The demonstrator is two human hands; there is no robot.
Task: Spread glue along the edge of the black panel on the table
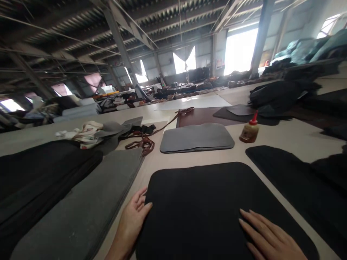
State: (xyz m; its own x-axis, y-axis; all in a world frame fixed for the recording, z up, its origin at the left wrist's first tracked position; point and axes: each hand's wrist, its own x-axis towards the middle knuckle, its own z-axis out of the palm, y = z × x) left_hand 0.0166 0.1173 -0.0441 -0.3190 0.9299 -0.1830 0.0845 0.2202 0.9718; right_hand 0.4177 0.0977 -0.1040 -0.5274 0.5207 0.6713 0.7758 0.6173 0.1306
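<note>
A large black sheet (195, 202) with rounded corners, its material unclear, lies on the table directly before me. At its left edge is my left hand (132, 213), thumb over the border and fingers curled against the side, gripping the edge. Flat on the sheet's right part rests my right hand (268, 234), fingers stretched out and slightly apart. Just beyond the black sheet sits a short stack of grey rounded panels (196, 137). To the right of that stack stands a glue-like bottle (249, 130) with a red nozzle and brown contents.
Grey sheets (89, 195) and a dark pile (40, 177) lie on the left. Brown straps (143, 144) and a crumpled white cloth (88, 133) are farther back. More black pieces (295, 180) lie at right. A maroon sheet (199, 116) is at the back of the table (159, 162).
</note>
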